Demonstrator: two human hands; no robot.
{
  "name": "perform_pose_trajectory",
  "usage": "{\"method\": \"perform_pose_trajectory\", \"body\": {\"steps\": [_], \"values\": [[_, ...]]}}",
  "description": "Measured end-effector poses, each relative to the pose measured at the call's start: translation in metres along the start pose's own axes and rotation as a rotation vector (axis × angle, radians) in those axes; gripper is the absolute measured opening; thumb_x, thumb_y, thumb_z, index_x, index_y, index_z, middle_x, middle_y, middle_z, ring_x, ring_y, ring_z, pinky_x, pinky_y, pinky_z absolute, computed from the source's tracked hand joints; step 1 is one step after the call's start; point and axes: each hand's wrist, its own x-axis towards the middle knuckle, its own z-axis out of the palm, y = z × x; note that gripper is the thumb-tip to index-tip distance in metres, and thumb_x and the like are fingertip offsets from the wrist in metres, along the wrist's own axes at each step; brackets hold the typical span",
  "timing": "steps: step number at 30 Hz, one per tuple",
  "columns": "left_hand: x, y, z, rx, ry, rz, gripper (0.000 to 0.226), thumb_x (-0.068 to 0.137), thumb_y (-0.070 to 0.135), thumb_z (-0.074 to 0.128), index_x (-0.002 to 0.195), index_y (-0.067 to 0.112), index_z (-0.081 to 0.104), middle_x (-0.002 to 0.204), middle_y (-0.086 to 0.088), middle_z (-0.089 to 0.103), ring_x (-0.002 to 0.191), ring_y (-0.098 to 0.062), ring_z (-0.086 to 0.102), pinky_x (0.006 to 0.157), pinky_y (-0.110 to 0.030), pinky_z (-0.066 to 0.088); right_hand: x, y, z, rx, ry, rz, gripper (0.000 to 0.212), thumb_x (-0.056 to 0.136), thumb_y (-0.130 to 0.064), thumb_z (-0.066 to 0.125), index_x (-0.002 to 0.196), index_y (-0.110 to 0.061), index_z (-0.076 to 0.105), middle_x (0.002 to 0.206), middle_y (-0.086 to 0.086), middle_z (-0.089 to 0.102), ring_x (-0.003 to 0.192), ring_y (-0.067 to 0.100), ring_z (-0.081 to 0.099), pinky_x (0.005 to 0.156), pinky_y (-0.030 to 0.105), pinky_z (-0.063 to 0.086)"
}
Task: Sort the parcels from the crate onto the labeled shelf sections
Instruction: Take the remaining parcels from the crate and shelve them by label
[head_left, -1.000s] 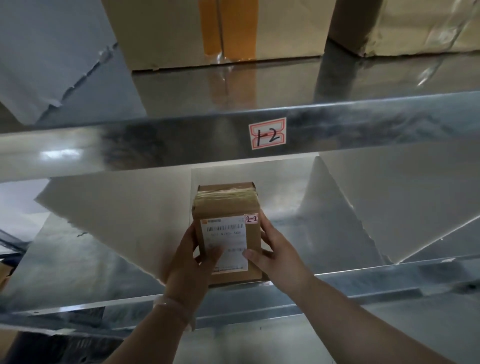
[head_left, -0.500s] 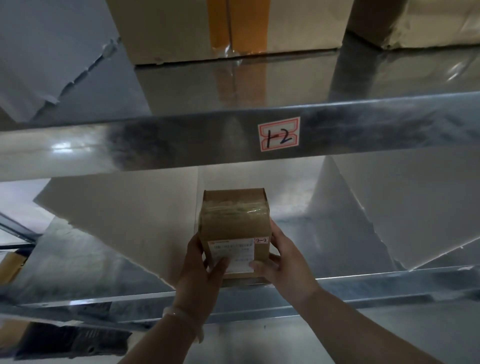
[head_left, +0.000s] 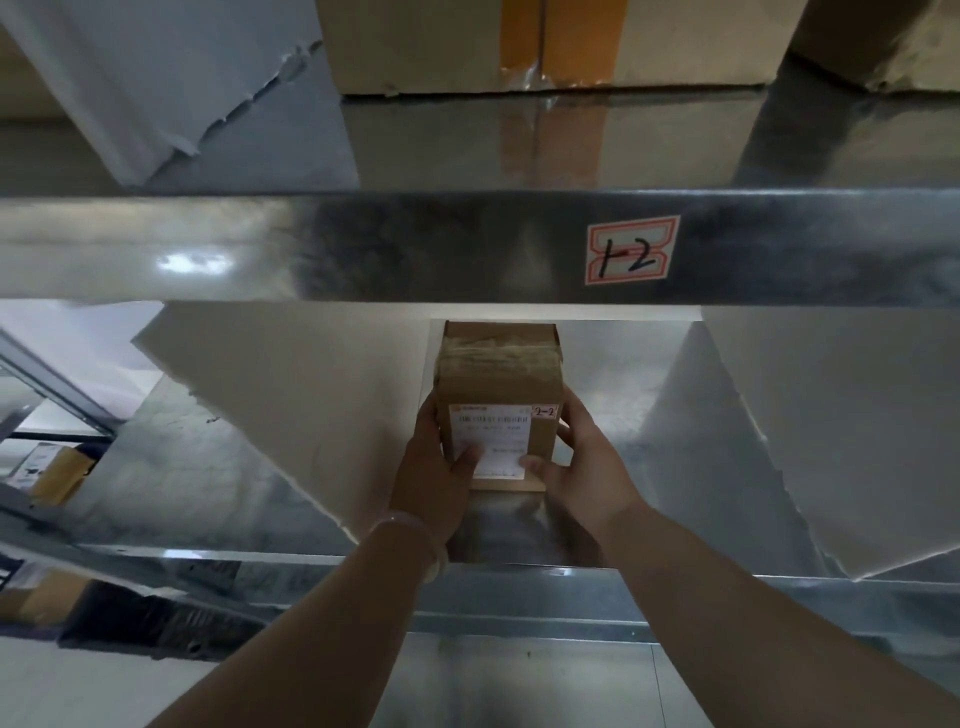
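Compared with the earlier frame, one parcel (head_left: 498, 395) is shown pushed deeper onto the lower shelf (head_left: 208, 467). It is gripped on both sides, by the left hand (head_left: 431, 478) and the right hand (head_left: 587, 467), thumbs pressed on its front label. One tag (head_left: 631, 250) marked 1-2 is fixed to the beam (head_left: 389, 249) above. Two cartons (head_left: 415, 41) are seen overhead.

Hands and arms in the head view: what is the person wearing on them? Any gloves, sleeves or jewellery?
Both forearms are bare to the frame edge, with no sleeves in view. The left hand and right hand are ungloved. A pale, smooth bangle circles the left wrist; the right wrist carries nothing. No rings show on the visible fingers.
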Motion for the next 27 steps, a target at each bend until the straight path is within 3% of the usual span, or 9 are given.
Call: {"method": "perform_pose_trajectory", "body": {"steps": [2, 7, 11, 13, 15, 17, 19, 23, 27], "values": [[0.001, -0.001, 0.000, 0.001, 0.012, 0.000, 0.060, 0.093, 0.007, 0.061, 0.144, 0.025, 0.035, 0.126, 0.007, 0.059, 0.121, -0.016, 0.055, 0.097, -0.026, 0.050, 0.002, 0.000, 0.001, -0.018, 0.003, -0.007, 0.091, 0.080, -0.007, 0.076, 0.145, -0.045, 0.026, 0.133, -0.022, 0.052, 0.128, 0.000, 0.044, 0.105, 0.031, 0.043], [0.002, -0.005, 0.001, 0.058, 0.002, -0.033, 0.074, 0.094, 0.010, 0.062, 0.153, 0.030, 0.022, 0.137, 0.006, 0.056, 0.129, -0.019, 0.052, 0.107, -0.044, 0.045, 0.003, 0.005, 0.004, -0.036, 0.014, 0.024, 0.098, 0.080, -0.009, 0.078, 0.149, -0.045, 0.018, 0.144, -0.014, 0.046, 0.135, 0.010, 0.042, 0.106, 0.036, 0.044], [-0.012, -0.010, 0.003, 0.045, -0.034, -0.161, 0.085, 0.096, 0.025, 0.059, 0.153, 0.042, -0.002, 0.151, 0.008, 0.042, 0.141, -0.020, 0.038, 0.116, -0.051, 0.032, -0.018, 0.008, 0.005, 0.053, 0.035, 0.062, 0.096, 0.083, -0.012, 0.075, 0.154, -0.034, 0.013, 0.154, -0.007, 0.032, 0.140, 0.013, 0.036, 0.092, 0.014, 0.041], [-0.027, -0.015, 0.005, 0.040, -0.025, -0.170, 0.080, 0.096, 0.034, 0.060, 0.154, 0.040, 0.006, 0.148, 0.012, 0.042, 0.140, -0.019, 0.038, 0.117, -0.050, 0.031, -0.037, 0.011, 0.010, 0.082, 0.052, 0.072, 0.094, 0.083, -0.012, 0.075, 0.153, -0.033, 0.016, 0.153, -0.009, 0.033, 0.139, 0.011, 0.036, 0.092, 0.013, 0.038], [-0.046, -0.025, 0.002, 0.019, -0.016, -0.115, 0.071, 0.092, 0.028, 0.064, 0.152, 0.032, 0.026, 0.137, 0.013, 0.048, 0.131, -0.017, 0.046, 0.115, -0.045, 0.035, -0.059, 0.012, 0.016, 0.090, 0.043, 0.031, 0.089, 0.081, -0.006, 0.076, 0.146, -0.041, 0.027, 0.144, -0.013, 0.041, 0.133, 0.006, 0.042, 0.095, 0.014, 0.039], [-0.066, -0.038, -0.005, 0.094, -0.085, -0.048, 0.062, 0.088, 0.030, 0.064, 0.146, 0.026, 0.042, 0.132, 0.008, 0.057, 0.120, -0.015, 0.056, 0.108, -0.040, 0.043, -0.083, 0.009, 0.025, 0.005, -0.012, -0.065, 0.080, 0.079, 0.001, 0.076, 0.135, -0.042, 0.037, 0.128, -0.020, 0.048, 0.115, -0.010, 0.051, 0.087, 0.005, 0.041], [-0.084, -0.053, -0.019, 0.119, -0.116, -0.036, 0.055, 0.087, 0.038, 0.065, 0.139, 0.029, 0.050, 0.127, 0.004, 0.063, 0.115, -0.015, 0.060, 0.102, -0.041, 0.048, -0.105, 0.010, 0.039, -0.158, -0.069, -0.137, 0.081, 0.077, -0.007, 0.080, 0.138, -0.036, 0.035, 0.128, -0.023, 0.045, 0.107, -0.022, 0.047, 0.085, -0.003, 0.035], [-0.114, -0.076, -0.067, 0.092, -0.024, -0.071, 0.047, 0.089, 0.028, 0.069, 0.130, 0.042, 0.050, 0.125, 0.011, 0.059, 0.112, -0.007, 0.059, 0.103, -0.036, 0.048, -0.132, -0.003, 0.083, -0.376, -0.233, -0.185, 0.084, 0.078, -0.032, 0.080, 0.142, -0.041, 0.026, 0.138, -0.027, 0.034, 0.122, -0.013, 0.033, 0.097, -0.005, 0.015], [-0.149, -0.102, -0.148, 0.155, 0.020, -0.104, 0.049, 0.091, 0.030, 0.066, 0.136, 0.037, 0.049, 0.128, 0.006, 0.056, 0.114, -0.008, 0.057, 0.103, -0.034, 0.046, -0.158, -0.029, 0.162, -0.436, -0.355, -0.266, 0.084, 0.074, -0.038, 0.081, 0.137, -0.046, 0.026, 0.138, -0.023, 0.035, 0.129, -0.002, 0.036, 0.102, 0.000, 0.016]]}}
